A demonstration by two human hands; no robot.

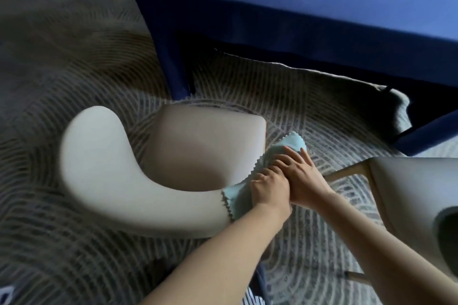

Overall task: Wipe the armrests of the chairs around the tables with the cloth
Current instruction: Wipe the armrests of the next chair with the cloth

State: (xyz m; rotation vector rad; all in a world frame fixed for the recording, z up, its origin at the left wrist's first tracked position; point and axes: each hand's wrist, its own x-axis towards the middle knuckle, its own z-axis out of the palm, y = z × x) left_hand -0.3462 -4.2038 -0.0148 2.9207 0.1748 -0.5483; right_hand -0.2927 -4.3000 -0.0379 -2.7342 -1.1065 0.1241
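Note:
A cream chair (104,181) with a curved back that runs into its armrests stands below me on the rug. A light blue cloth (236,199) with zigzag edges is draped over the chair's right armrest. My left hand (269,187) grips the cloth with its fingers curled over the armrest. My right hand (303,176) lies partly over the left one, its fingers stretched forward and pressing the cloth's far end. The armrest under the cloth is hidden.
A dark blue table (297,7) stands just beyond the chair, one leg (173,74) close to the seat's front. A second cream chair (409,195) with a wooden leg is close by on the right. A patterned grey rug (74,255) covers the floor.

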